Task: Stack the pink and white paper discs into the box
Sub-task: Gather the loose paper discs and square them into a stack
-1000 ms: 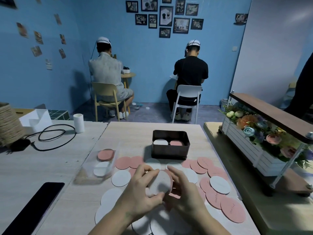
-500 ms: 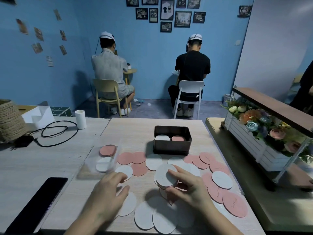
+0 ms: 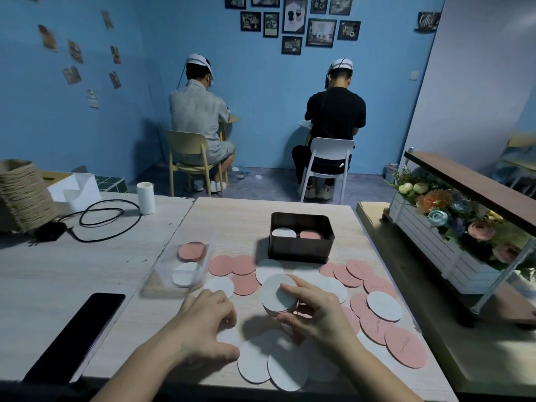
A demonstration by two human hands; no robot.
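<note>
Covering the near table (image 3: pixel 246 216), loose pink and white discs (image 3: pixel 406 346) wait before the box (image 3: pixel 301 250), which holds a white pile and a pink one. The right hand (image 3: pixel 319 311) now grips the gathered stack (image 3: pixel 275 294) alone; the left hand (image 3: pixel 203 320) has dropped to the table, fingers curled, hold unclear. More gathering comes before boxing, I judge.

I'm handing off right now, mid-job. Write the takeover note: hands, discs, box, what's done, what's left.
Right hand: grips a small stack of discs, white on top, just above the table.
Left hand: down among white discs at the near edge; grip unclear.
Box: holds a white pile and a pink pile.
Left to do: many loose discs, pink and white, lie on the table; a few more are in the clear tray.
</note>
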